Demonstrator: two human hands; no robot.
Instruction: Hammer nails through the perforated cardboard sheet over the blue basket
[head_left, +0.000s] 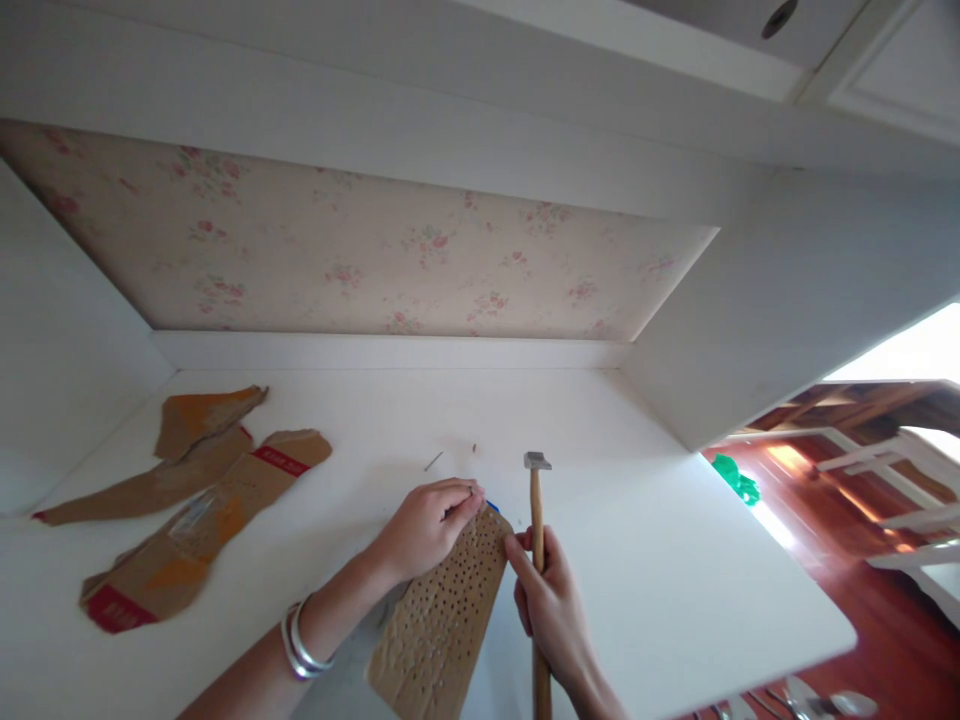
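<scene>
My right hand [551, 600] is closed round the wooden handle of a small hammer [537, 500], whose metal head stands upright above the desk. My left hand [427, 525], with silver bangles on the wrist, rests on the far end of a cardboard strip [442, 625] full of small holes. Its fingertips are pinched together at the strip's top edge on something too small to make out. A bit of blue shows just beyond the fingers. The hammer head is a little to the right of the pinch.
Torn cardboard pieces [187, 500] lie at the left of the white desk [660, 560]. A loose nail [433, 461] lies beyond my left hand. Flowered wallpaper backs the desk's alcove. Past the right edge are a wooden floor, something green [735, 480] and white furniture.
</scene>
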